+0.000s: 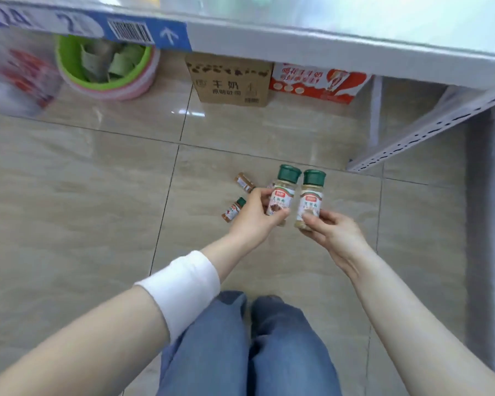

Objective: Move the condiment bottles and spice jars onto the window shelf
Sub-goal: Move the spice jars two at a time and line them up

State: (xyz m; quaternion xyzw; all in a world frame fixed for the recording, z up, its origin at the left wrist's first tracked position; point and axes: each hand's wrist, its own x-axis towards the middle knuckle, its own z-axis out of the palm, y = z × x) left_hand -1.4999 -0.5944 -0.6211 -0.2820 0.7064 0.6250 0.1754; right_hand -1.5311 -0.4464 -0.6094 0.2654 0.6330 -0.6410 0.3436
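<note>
Glossy beige floor tiles (97, 181) run beneath a white metal shelf (326, 38). Under it sit a green basin (103, 64), a cardboard box (232, 81) and a red milk carton (317, 82). Above the floor, two green-capped spice jars are held side by side, long axes roughly upright, caps toward the shelf. The left grip (257, 215) is curled around the left jar (285, 192); the right grip (335, 232) pinches the right jar (310, 198) near its base. Two more jars (234, 209) lie on their sides on the tiles, just beyond the left grip.
</note>
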